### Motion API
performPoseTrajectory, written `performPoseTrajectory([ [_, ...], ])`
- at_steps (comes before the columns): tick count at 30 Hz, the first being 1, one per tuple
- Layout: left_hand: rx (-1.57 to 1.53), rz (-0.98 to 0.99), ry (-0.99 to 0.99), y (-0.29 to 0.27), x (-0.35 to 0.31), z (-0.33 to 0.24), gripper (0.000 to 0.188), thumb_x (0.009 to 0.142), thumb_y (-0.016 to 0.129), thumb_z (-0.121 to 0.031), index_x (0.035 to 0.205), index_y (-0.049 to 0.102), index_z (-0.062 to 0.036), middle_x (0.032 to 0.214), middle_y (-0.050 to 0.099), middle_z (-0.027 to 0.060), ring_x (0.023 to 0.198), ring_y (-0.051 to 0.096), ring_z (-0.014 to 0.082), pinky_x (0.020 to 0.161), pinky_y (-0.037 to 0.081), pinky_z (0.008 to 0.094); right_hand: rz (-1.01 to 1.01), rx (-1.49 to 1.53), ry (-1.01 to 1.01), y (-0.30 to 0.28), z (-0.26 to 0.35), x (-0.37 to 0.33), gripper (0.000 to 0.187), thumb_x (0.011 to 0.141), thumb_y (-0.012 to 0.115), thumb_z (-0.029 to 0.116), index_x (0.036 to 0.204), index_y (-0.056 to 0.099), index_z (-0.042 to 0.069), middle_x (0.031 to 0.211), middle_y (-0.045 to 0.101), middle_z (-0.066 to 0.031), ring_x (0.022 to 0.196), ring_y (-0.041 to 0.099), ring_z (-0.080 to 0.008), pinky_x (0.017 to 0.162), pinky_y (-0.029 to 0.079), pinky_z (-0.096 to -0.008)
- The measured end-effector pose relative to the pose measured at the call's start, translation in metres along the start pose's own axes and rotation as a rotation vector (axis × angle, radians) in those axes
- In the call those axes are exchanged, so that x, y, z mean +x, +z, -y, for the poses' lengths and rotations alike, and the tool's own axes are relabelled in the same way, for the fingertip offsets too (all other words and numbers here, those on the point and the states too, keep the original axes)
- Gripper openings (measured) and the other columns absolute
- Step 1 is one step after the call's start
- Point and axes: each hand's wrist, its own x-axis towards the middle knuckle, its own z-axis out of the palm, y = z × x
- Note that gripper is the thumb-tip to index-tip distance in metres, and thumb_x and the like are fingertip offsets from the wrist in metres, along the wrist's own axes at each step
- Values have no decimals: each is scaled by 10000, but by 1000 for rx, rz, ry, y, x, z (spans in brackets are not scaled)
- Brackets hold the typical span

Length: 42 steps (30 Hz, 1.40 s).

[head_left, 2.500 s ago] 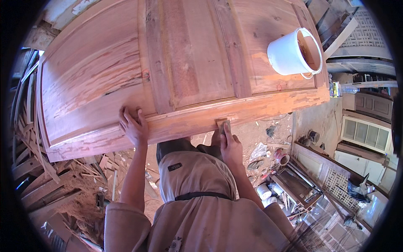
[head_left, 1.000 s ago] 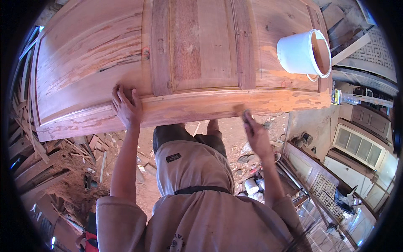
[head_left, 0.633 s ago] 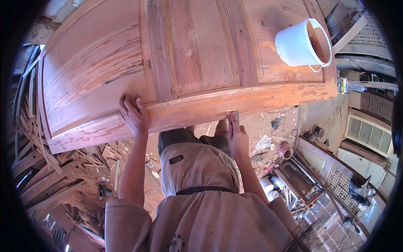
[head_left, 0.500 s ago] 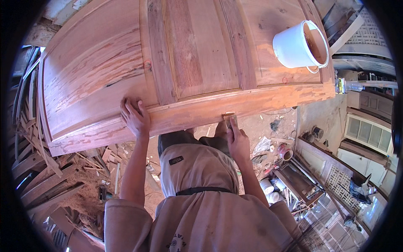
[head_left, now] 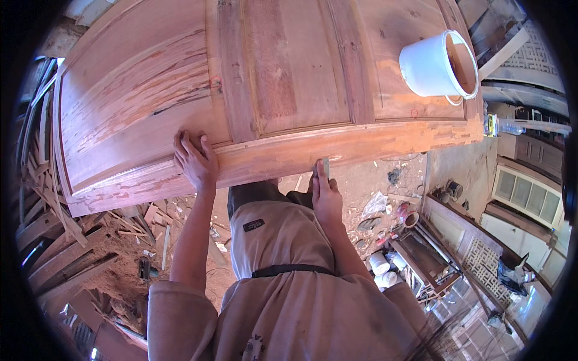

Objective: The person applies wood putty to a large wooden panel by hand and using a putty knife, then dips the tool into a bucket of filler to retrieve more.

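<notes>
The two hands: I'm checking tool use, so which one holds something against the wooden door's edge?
The right hand presses a small flat tool to the door's edge; the left hand rests bare on it.

The wooden door (head_left: 271, 90) is cut off by the top edge. The right hand (head_left: 327, 195) hides most of a thin tool (head_left: 326, 168), too small to identify. Floor clutter (head_left: 391, 265) blurs together.

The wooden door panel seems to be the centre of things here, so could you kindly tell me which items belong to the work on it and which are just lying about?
In use:
wooden door panel
left hand, flat on its edge
right hand, pressing a small tool to that edge
white bucket, standing on the panel

Lying about:
wood scraps
white containers
</notes>
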Motion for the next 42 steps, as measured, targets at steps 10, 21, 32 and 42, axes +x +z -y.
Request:
performPoseTrajectory([
  [10, -3, -7, 11, -3, -2, 3, 500, 984, 538, -402, 1327, 509, -40, 1420, 485, 199, 1280, 483, 383, 1053, 350, 505, 556, -281, -298, -68, 30, 59, 429, 1005, 516, 363, 1428, 516, 298, 1053, 657, -188, 790, 694, -397, 712, 591, -501],
  [21, -15, -24, 20, 0, -4, 7, 492, 981, 551, -383, 1324, 521, -31, 1417, 492, 184, 1277, 487, 369, 1052, 353, 494, 605, -579, -349, -146, -30, 118, 347, 993, 510, 281, 1333, 574, 265, 841, 680, -233, 803, 709, -385, 695, 574, -532],
  [32, 38, -3, -4, -3, -3, 7, 528, 988, 522, -425, 1360, 490, -51, 1438, 479, 170, 1302, 472, 361, 1072, 340, 498, 538, 850, 445, -148, -59, 59, 558, 1044, 531, 375, 1534, 386, 149, 649, 431, 9, 398, 387, -40, 371, 336, -209],
  [42, 25, -2, -35, -1, -4, 3, 513, 986, 525, -423, 1334, 510, -45, 1421, 487, 188, 1285, 480, 374, 1059, 344, 512, 347, 1444, 704, -106, -37, 9, 420, 1050, 465, 462, 1403, 456, 235, 722, 408, 33, 384, 337, -69, 335, 279, -225],
])
